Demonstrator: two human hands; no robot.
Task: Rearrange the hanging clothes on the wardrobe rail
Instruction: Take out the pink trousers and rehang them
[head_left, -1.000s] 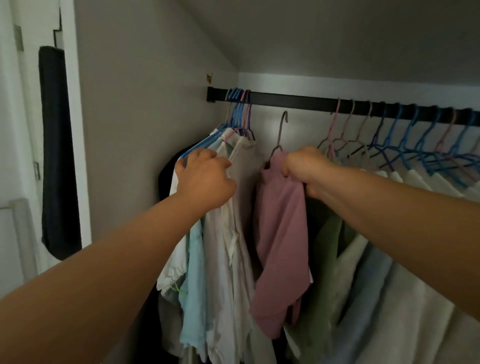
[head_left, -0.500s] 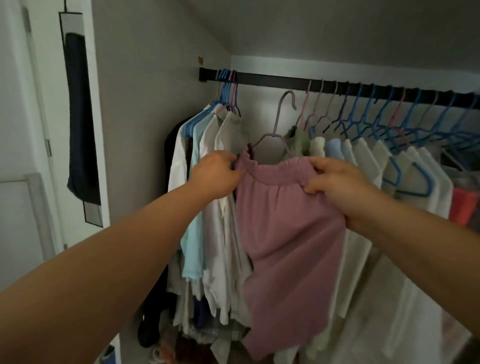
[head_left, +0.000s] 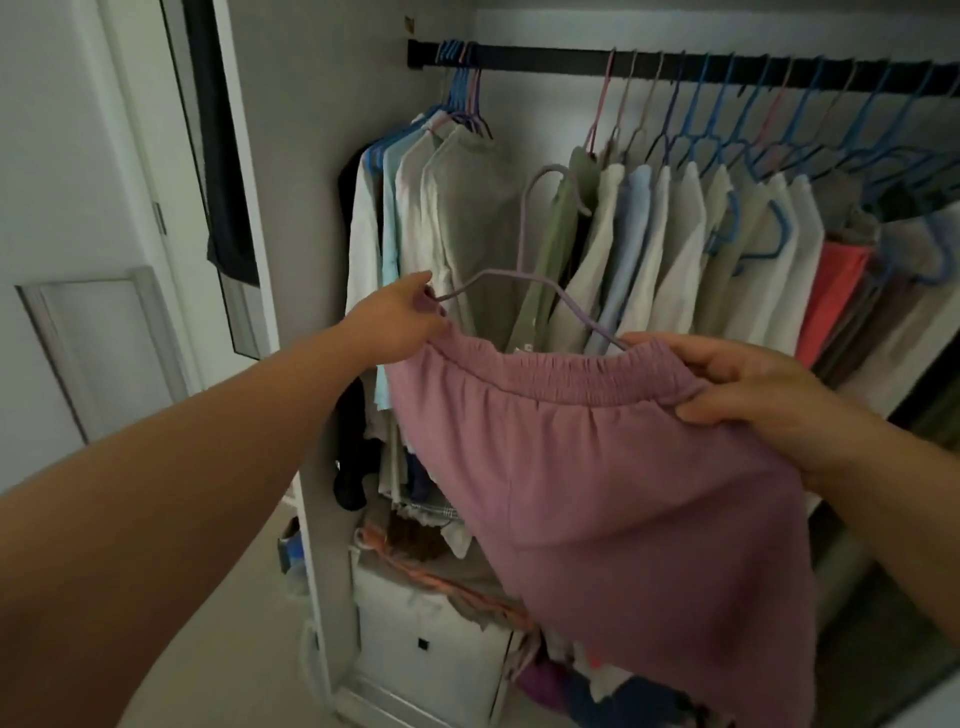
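pink elastic-waist shorts (head_left: 597, 467) on lilac hanger (head_left: 524, 270), off rail (head_left: 545, 56) | left hand (head_left: 400, 317) and right hand (head_left: 748, 395) pinching waistband ends | white drawer unit (head_left: 415, 634) heaped with clothes

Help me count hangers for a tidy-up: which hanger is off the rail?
The lilac hanger carrying the pink garment, held by both hands; its hook hangs free below the rail, while the others stay hooked on.

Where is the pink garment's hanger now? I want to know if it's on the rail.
In the head view, the lilac hanger is off the black rail, held centre-frame between the left hand and right hand, with the pink garment.
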